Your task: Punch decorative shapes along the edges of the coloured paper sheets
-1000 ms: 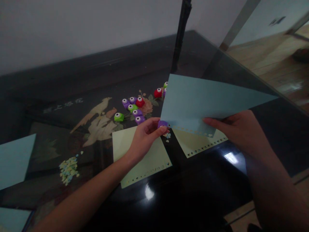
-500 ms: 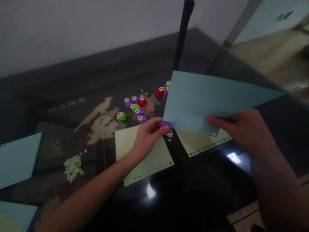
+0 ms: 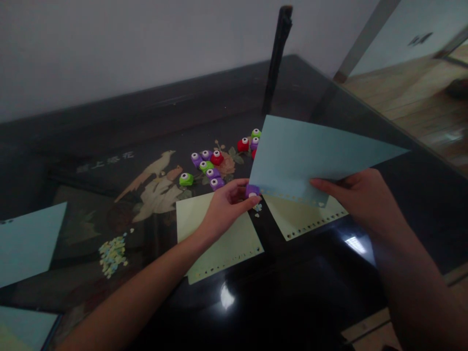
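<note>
My left hand [image 3: 231,202] grips a small purple craft punch [image 3: 252,190] between thumb and fingers. The punch sits at the lower left corner of a blue sheet of paper [image 3: 303,156]. My right hand [image 3: 353,192] pinches that sheet by its near edge and holds it up, tilted, above the table. A row of small punched holes runs along the sheet's lower edge. Beneath lie two pale yellow sheets, a left one [image 3: 219,243] and a right one [image 3: 292,219], each with holes along its near edge. Tiny paper cut-outs [image 3: 258,208] lie just below the punch.
Several purple, green and red punches [image 3: 206,166] stand behind my left hand; more [image 3: 248,144] are partly hidden by the blue sheet. A heap of paper cut-outs [image 3: 112,254] and another blue sheet [image 3: 31,243] lie on the left of the glossy dark table [image 3: 285,302].
The purple punch has tilted so its white top shows under my left thumb. My right hand and the blue sheet have shifted slightly left in view.
</note>
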### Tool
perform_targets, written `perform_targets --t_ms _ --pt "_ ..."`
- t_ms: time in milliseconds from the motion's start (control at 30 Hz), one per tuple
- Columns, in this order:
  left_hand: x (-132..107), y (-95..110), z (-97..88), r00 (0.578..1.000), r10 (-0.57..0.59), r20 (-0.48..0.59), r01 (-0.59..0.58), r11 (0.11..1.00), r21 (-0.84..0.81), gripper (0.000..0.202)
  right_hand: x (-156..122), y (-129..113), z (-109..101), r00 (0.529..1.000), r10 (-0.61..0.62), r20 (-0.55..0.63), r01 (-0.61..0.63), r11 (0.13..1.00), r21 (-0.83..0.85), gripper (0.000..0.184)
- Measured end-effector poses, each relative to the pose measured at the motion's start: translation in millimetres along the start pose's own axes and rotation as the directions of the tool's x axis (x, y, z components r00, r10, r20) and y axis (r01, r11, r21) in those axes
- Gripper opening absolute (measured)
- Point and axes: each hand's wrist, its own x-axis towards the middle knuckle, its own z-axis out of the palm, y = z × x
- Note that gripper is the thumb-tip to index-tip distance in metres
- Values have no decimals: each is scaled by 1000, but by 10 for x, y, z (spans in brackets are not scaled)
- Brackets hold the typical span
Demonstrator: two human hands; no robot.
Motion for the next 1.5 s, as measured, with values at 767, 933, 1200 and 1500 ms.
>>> perform_targets --t_ms 767,933,1200,1500 --pt "-54 -36 3 984 177 27 -179 956 232 47 19 68 -18 988 131 -81 -121 986 119 28" --pt "-79 -57 -16 952 300 68 -301 866 400 46 24 105 -10 987 133 -93 -117 981 156 28" --pt "-101 53 -96 893 382 237 -420 521 743 41 1 25 -51 986 138 -93 -129 987 95 27" --pt "-159 113 -93 855 386 346 -462 264 847 40 -2 0 -45 986 150 -77 -143 986 83 28"
